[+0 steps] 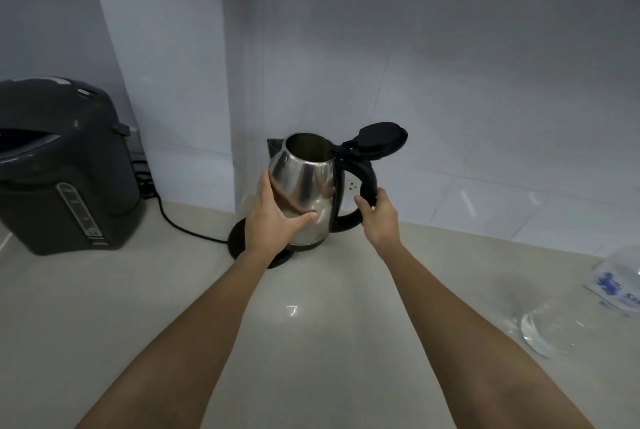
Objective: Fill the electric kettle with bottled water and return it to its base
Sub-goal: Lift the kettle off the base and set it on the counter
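Head view looks down on a pale, glossy countertop (104,307) that runs to a white tiled wall (450,82) with a corner pillar. At the far left stands a dark grey hot-water dispenser (65,168), its front panel facing the camera. At the right edge lies a clear plastic water bottle (588,304) with a blue-printed label, on its side and partly cut off by the frame.

Near the corner, a stainless steel kettle (304,186) is tilted, its bottom edge over the black round base (239,241); whether it touches the base I cannot tell, since the left hand hides the join. Its black lid (381,141) is swung fully open behind the handle, and the inside shows as a dark opening. A black cord (180,224) runs from the base along the counter toward the dispenser and the wall.

Both bare forearms reach in from the bottom of the frame. The left hand (273,220) is spread wide and pressed flat against the kettle's steel side, thumb (301,219) stretched across the front. The right hand (379,217) curls loosely around the lower part of the black handle (367,182), fingers wrapped behind it.

A white wall socket (351,185) shows through the loop of the handle.
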